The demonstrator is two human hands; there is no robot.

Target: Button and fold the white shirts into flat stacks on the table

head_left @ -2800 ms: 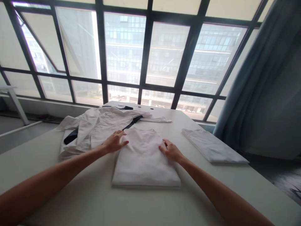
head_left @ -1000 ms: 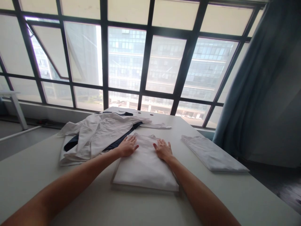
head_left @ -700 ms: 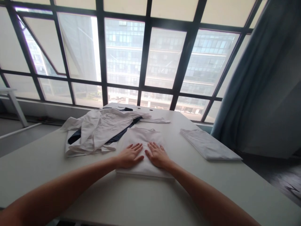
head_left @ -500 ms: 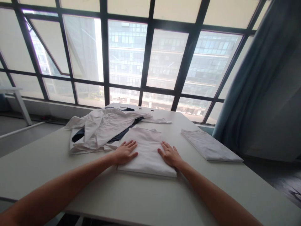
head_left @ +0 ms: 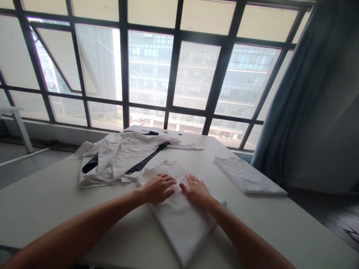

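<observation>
Directly under both hands [head_left: 156, 188] [head_left: 196, 192], folded cloth [head_left: 179, 228]

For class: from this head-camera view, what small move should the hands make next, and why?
Probably turn the folded white garment straight with the left hand and right hand flat on it: it lies askew on the table, unlike the squarer folded stack to its right.

Two hands are mine, my left hand [head_left: 156, 188] and my right hand [head_left: 196, 191]. One table [head_left: 56, 201] holds three garments: one white shirt [head_left: 179, 228], one folded white garment [head_left: 248, 176], one rumpled navy-trimmed white shirt [head_left: 117, 157].
</observation>
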